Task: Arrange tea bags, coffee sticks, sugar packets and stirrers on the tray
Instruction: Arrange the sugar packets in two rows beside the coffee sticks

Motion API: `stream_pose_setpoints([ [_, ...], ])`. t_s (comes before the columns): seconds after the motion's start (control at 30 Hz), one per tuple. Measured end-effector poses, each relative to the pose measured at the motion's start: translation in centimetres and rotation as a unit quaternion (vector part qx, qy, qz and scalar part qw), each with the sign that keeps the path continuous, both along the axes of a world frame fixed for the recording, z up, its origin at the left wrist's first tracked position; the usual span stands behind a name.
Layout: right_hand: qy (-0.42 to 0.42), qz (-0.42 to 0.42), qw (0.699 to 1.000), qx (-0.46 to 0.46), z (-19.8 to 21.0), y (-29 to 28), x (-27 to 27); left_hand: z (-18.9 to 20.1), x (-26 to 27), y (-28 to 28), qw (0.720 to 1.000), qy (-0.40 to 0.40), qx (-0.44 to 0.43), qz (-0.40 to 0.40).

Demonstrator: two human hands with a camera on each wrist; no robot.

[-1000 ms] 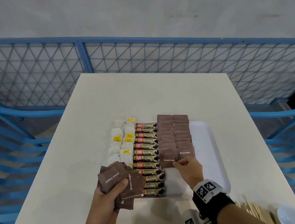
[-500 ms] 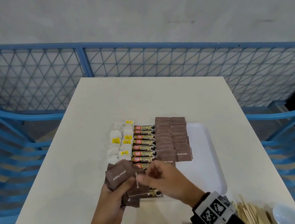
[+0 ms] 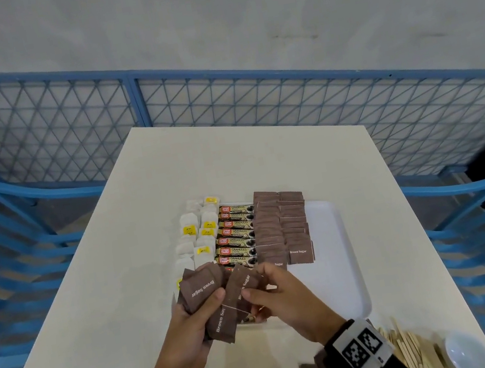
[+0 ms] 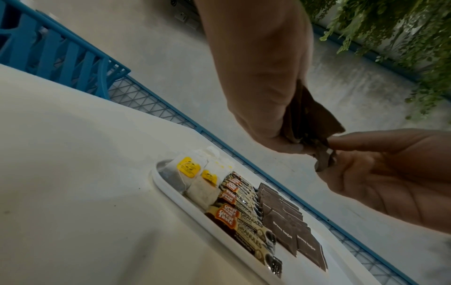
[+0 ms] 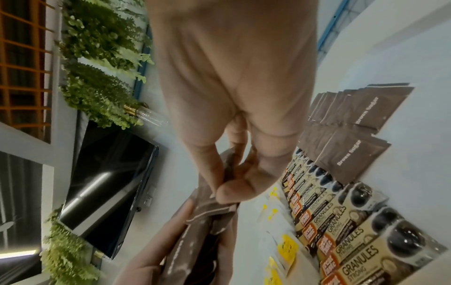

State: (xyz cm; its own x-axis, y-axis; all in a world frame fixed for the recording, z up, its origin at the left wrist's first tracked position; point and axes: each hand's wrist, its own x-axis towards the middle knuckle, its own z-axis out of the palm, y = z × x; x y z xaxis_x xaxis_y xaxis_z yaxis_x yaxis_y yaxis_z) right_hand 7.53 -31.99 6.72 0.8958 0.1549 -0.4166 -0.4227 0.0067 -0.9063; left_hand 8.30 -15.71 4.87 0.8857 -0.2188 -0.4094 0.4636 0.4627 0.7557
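Observation:
A white tray on the table carries rows of tea bags, coffee sticks and brown sugar packets. Above the tray's near left corner my left hand grips a fanned bunch of brown sugar packets. My right hand pinches one brown sugar packet of that bunch between thumb and fingers. In the left wrist view the held bunch of packets meets the right hand's fingertips. Wooden stirrers lie at the table's near right corner.
A small white bowl sits beside the stirrers. The tray's right part is bare white. A blue mesh railing surrounds the table, with blue slatted frames on both sides.
My right hand left the sugar rows on the tray and came back left to the bunch in my left hand, where it now pinches one packet.

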Motion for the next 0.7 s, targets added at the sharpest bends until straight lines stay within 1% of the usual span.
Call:
stream_pose_setpoints([
  [0.17, 0.05, -0.046, 0.994, 0.09, -0.6, -1.3, 0.3, -0.4, 0.2, 0.0, 1.0, -0.006, 0.006, 0.005],
  [0.27, 0.059, -0.109, 0.983, 0.135, -1.1, -2.9, 0.6, -0.6, 0.2, -0.1, 1.0, 0.01, -0.001, 0.017],
  [0.33, 0.058, -0.163, 0.976, 0.133, -1.9, -4.3, 0.9, -0.7, 0.3, 0.0, 1.0, 0.021, -0.007, 0.02],
  [0.47, 0.061, -0.276, 0.956, 0.076, -4.5, -7.2, 1.7, -0.4, 0.2, -0.1, 1.0, 0.02, 0.002, 0.014],
  [0.53, 0.071, -0.321, 0.944, 0.022, -5.9, -8.3, 2.1, -0.3, 0.3, -0.2, 1.0, 0.018, 0.008, 0.014],
  [0.6, 0.075, -0.333, 0.939, -0.047, -7.1, -9.2, 2.4, -0.4, 0.4, -0.1, 1.0, 0.02, 0.011, 0.016],
  [0.7, 0.081, -0.325, 0.932, -0.136, -8.5, -9.8, 2.8, -0.7, 0.4, 0.0, 0.999, 0.022, 0.018, 0.019],
])
